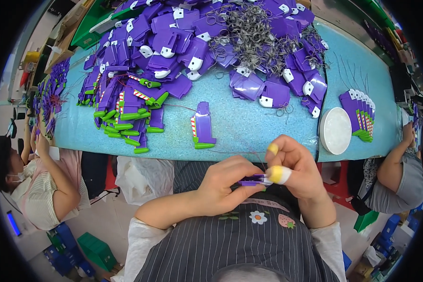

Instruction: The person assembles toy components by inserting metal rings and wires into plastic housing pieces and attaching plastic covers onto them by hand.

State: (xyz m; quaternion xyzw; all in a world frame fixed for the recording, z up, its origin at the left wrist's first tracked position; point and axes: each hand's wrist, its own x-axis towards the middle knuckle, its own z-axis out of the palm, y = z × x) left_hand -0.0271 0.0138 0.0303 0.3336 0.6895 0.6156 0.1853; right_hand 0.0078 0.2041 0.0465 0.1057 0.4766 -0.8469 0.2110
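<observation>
L hand (221, 188) pinches purple piece (250, 180) over lap, below table (249, 127) edge. R hand (293, 171), taped fingertips (281, 174), grips its end. Judgement: keep piece level, L grip firm, R works fine detail w/ tips only. Spare piece (203, 126) on table.

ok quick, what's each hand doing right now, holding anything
left hand: closed on the small purple plastic piece
right hand: pinching the same piece's end, yellow-taped fingertips on it

Bright even light, sharp centre, fisheye-bent dark rim.
</observation>
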